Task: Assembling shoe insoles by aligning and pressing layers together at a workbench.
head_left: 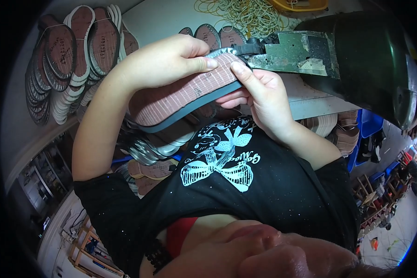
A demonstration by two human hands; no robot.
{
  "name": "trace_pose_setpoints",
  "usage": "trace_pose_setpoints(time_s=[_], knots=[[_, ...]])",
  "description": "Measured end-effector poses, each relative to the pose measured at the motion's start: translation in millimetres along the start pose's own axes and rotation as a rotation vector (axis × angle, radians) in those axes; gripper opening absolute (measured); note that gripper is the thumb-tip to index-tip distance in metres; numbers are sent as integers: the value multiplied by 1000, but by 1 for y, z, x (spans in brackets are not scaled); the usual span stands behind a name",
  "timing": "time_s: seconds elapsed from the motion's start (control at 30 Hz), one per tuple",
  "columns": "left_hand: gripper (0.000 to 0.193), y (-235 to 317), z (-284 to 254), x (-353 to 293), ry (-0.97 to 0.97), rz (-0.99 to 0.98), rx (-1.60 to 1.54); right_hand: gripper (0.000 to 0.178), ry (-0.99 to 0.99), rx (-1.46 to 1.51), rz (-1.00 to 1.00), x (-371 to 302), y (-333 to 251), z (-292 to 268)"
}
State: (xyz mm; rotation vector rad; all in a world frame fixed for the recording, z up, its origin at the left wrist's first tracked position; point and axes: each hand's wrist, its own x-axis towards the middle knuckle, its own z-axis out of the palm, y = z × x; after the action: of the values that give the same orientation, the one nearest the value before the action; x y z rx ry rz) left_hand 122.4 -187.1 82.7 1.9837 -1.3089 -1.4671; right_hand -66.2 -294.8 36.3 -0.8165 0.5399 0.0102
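Observation:
A reddish-brown striped shoe insole [185,96] with a dark grey edge is held at a slant in front of my chest. My left hand [183,58] is closed on its far edge, the thumb lying on the striped face. Nearer its right end, my right hand [264,90] grips it, thumb on top and fingers curled underneath. That right end meets the dark metal tip of a green machine arm [292,55]. My hands and the tip partly cover the contact, so I cannot make out exactly how they touch.
Bundled insoles [60,48] are stacked at the far left. Tangled pale cord [245,16] lies on the table behind the machine, beside a yellow tray [301,4]. The large green machine body [366,60] fills the right. Brown insole stacks [347,134] stand near a blue bin [370,124].

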Motion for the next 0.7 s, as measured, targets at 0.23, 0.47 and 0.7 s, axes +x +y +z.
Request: trace_pose_setpoints(time_s=[0.23, 0.47, 0.7], knots=[[37, -4, 21, -6, 131, -64, -194, 31, 12, 4, -5, 3, 2, -3], [40, 14, 34, -10, 153, -260, -485, 23, -69, -91, -20, 2, -5, -8], [48, 28, 49, -11, 251, -311, -592, 22, -159, -68, -7, -2, -7, -19]])
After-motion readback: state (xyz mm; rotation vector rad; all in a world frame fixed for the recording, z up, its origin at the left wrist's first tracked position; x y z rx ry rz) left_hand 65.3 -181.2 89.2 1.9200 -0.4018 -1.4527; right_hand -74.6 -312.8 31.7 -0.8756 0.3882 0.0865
